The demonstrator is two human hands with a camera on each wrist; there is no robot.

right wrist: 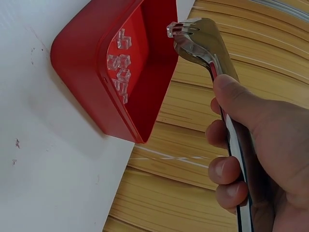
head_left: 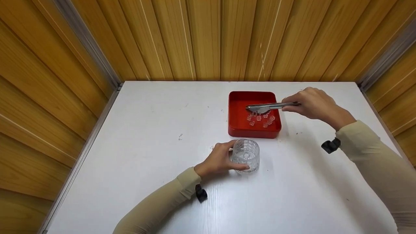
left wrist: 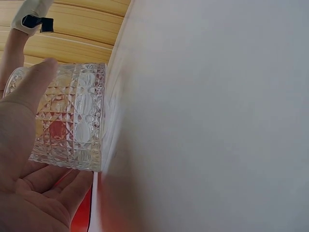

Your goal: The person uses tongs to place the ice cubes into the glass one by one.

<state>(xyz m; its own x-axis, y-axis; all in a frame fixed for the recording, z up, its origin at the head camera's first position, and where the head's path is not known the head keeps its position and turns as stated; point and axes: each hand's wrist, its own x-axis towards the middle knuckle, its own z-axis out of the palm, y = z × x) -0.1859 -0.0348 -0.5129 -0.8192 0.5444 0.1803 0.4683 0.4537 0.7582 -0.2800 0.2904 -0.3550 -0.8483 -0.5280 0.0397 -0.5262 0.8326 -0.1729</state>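
My left hand [head_left: 220, 158] holds a clear cut-glass tumbler [head_left: 252, 159] that stands on the white table, thumb on the near side and fingers round the far side. In the left wrist view the tumbler [left wrist: 65, 113] shows its patterned wall. With my right hand [head_left: 315, 104] I grip metal tongs [head_left: 274, 106] over a red square box [head_left: 253, 133]. Several small clear cubes [head_left: 259, 118] lie inside it. The right wrist view shows one clear cube [right wrist: 171, 30] at the tips of the tongs [right wrist: 205, 46].
The red box stands just beyond the tumbler on the white table [head_left: 156, 130]. Wood-patterned panels [head_left: 208, 39] rise behind the table and along its left side. A black wrist device [head_left: 331, 145] hangs at my right cuff, another [head_left: 201, 193] at my left.
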